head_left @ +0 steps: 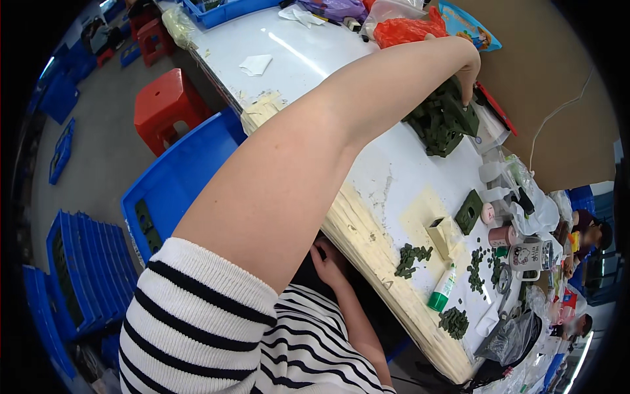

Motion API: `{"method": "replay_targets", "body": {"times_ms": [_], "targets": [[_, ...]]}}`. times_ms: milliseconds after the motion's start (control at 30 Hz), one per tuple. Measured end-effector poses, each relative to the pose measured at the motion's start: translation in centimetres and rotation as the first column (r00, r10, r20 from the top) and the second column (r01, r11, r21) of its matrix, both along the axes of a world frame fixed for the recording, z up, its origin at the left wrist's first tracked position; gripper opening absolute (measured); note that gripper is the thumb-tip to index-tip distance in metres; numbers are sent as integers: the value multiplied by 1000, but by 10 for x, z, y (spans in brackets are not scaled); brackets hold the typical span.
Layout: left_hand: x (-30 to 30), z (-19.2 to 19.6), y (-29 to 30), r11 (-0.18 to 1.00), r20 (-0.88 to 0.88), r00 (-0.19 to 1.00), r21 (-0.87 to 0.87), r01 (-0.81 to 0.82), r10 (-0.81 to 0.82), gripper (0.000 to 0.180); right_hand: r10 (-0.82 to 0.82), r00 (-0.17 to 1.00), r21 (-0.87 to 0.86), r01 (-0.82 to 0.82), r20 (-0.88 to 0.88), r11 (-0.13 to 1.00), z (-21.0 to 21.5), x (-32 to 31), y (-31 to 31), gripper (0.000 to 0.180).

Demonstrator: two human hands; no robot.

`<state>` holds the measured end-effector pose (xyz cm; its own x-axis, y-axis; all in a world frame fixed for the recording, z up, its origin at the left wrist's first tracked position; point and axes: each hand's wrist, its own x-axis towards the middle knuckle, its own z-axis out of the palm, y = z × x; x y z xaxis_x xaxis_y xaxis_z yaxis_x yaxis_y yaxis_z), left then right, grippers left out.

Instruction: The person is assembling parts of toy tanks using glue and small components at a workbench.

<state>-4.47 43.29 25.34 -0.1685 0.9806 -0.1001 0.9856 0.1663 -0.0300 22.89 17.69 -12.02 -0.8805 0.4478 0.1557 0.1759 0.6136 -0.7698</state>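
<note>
My left arm stretches across the table to the far right, and my left hand [468, 77] bends down over a heap of dark green moulded parts [438, 134]. Its visible finger presses on a dark green part [467, 119] at the top of the heap, and the hand looks closed on it. The wrist hides most of the other fingers. Low by my lap, under the table edge, my right hand [328, 264] rests with loosely parted fingers in shadow. I see nothing in it.
A green-capped glue bottle [444, 287], small green pieces [412, 259], a green block [468, 212] and a mug [525, 256] stand on the white table [374, 167]. A blue bin [187, 174] and red stool [164, 105] are at left. A cardboard panel [558, 98] rises behind.
</note>
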Motion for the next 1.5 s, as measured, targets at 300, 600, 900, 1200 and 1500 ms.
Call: {"method": "replay_targets", "body": {"times_ms": [300, 600, 900, 1200, 1500], "targets": [[24, -33, -142, 615, 195, 981, 776, -139, -25, 47, -11, 999, 21, 12, -45, 1000, 9, -2, 3, 16], [11, -207, -550, 526, -118, 683, -549, -650, 721, 53, 95, 994, -26, -96, -52, 995, 32, -10, -6, 16], [97, -288, -641, 212, -106, 413, -728, -652, 905, 79, 154, 986, -7, -154, -60, 988, 34, -16, -4, 18], [145, -307, -638, 411, 311, 342, -194, -890, 887, 57, 104, 994, -18, -104, -19, 994, 33, -10, -4, 19], [75, -340, -674, 17, 195, 29, 66, -998, 980, 76, 122, 991, 0, -122, -59, 992, 37, -10, -6, 18]]}}
